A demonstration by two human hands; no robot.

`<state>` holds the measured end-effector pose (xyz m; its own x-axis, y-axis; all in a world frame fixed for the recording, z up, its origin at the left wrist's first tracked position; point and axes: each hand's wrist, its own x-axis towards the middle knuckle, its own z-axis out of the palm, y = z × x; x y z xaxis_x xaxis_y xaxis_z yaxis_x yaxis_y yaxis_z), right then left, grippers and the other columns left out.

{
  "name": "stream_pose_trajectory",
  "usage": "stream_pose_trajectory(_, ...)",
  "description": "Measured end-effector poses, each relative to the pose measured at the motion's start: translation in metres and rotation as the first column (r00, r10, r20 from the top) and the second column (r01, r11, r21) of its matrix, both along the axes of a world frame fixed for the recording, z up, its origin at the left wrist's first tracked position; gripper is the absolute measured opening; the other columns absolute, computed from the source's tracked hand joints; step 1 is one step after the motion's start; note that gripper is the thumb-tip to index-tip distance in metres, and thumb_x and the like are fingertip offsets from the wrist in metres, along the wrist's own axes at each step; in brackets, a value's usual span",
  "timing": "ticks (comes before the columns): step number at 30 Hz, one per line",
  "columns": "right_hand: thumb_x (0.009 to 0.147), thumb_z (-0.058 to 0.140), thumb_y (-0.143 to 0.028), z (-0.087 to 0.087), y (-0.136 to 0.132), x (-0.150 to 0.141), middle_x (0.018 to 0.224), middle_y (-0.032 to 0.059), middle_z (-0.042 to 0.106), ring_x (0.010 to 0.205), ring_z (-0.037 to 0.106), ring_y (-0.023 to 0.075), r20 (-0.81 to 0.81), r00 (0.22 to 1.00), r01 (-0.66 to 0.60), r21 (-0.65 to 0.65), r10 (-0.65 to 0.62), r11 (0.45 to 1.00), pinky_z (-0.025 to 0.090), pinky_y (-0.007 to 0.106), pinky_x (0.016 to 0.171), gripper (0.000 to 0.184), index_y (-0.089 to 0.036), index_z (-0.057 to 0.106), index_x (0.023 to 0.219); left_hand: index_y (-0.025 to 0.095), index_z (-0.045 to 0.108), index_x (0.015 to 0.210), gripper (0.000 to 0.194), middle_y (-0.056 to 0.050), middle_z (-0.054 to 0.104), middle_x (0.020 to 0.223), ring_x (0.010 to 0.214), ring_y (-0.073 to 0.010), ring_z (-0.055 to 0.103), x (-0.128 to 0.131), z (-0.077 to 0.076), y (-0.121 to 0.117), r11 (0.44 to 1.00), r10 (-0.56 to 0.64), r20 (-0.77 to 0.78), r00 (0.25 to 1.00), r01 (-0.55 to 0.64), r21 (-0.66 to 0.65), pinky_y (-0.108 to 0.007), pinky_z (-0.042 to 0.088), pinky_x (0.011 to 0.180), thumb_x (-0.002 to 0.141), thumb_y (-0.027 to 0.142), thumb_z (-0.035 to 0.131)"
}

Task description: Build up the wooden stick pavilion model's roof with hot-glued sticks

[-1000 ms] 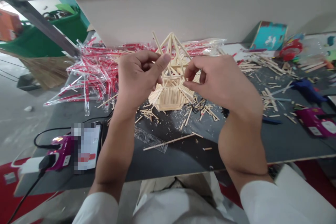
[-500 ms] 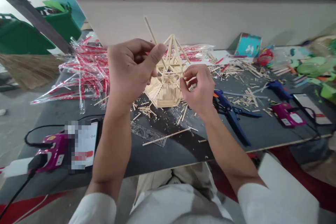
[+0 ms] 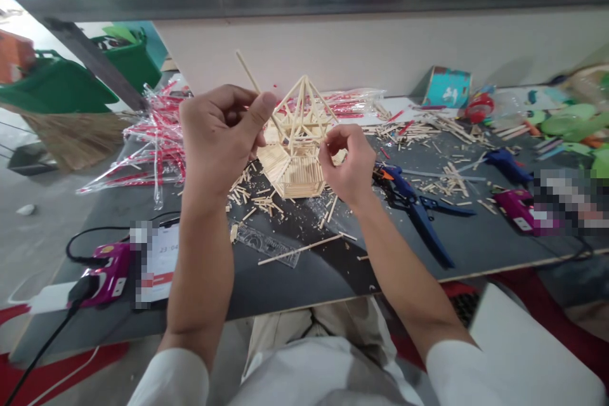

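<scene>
Our left grip [image 3: 219, 139] clenches a thin wooden stick [image 3: 248, 75]; our right grip [image 3: 345, 165] curls against the stick model [image 3: 297, 177], its hold unclear. The model sits on the dark counter [image 3: 328, 273], lower panels filled, upper frame only open ribs, before plastic-wrapped red-striped bundles [image 3: 162, 139].

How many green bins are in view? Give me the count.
2. One green bin sits far left beyond the bench; a second green bin stands further back, past the dark strut. The pale panel may hide more.
</scene>
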<state>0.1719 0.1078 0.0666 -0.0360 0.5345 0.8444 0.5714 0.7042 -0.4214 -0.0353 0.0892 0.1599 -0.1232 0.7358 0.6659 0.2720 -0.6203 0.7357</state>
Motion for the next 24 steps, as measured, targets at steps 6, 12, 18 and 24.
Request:
stream_pose_trajectory(6, 0.096, 0.058, -0.012, 0.0032, -0.0001, 0.0015, 0.102, -0.0004, 0.057, 0.072, 0.059, 0.0095, 0.014, 0.999, -0.036, -0.030, 0.037, 0.999, 0.054, 0.032, 0.072, 0.021, -0.026, 0.051, 0.110, 0.016, 0.078, 0.079, 0.025, 0.004, 0.059, 0.046, 0.033, -0.0053, 0.047, 0.0037, -0.0009, -0.0014, 1.000, -0.008, -0.009, 1.000, 0.008, 0.007, -0.021, 0.029, 0.030, 0.088, 0.037, 0.085)
stream_pose_trajectory(12, 0.098, 0.054, -0.012, 0.0024, 0.0021, 0.0033, 0.106, 0.0003, 0.057, 0.069, 0.057, 0.0085, 0.049, 0.998, -0.042, -0.020, 0.043, 0.999, 0.054, 0.033, 0.071, 0.023, -0.027, 0.050, 0.115, 0.016, 0.076, 0.077, 0.023, 0.006, 0.057, 0.046, 0.031, -0.0031, 0.043, 0.0035, 0.0020, -0.0051, 0.995, -0.102, 0.051, 0.993, 0.103, -0.008, -0.018, 0.028, 0.027, 0.089, 0.033, 0.085)
stream_pose_trajectory(18, 0.096, 0.056, -0.014, 0.0073, 0.0023, 0.0038, 0.099, -0.0019, 0.062, 0.066, 0.058, 0.0088, 0.100, 0.995, -0.002, -0.029, 0.005, 1.000, 0.052, 0.031, 0.070, 0.024, -0.026, 0.050, 0.116, 0.016, 0.076, 0.076, 0.021, 0.006, 0.058, 0.047, 0.031, -0.0022, 0.043, 0.0003, 0.0041, -0.0046, 0.995, -0.102, 0.057, 0.993, 0.102, 0.010, -0.017, 0.028, 0.028, 0.091, 0.030, 0.083)
stream_pose_trajectory(24, 0.097, 0.058, -0.018, 0.0045, -0.0019, 0.0019, 0.099, -0.0034, 0.063, 0.057, 0.055, 0.0061, 0.057, 0.998, -0.008, -0.072, 0.012, 0.997, 0.047, 0.030, 0.062, 0.022, -0.026, 0.048, 0.114, 0.017, 0.076, 0.075, 0.020, 0.007, 0.057, 0.046, 0.032, -0.0016, 0.042, -0.0017, 0.0069, -0.0061, 0.995, -0.089, 0.047, 0.995, 0.087, 0.037, -0.016, 0.027, 0.029, 0.092, 0.025, 0.081)
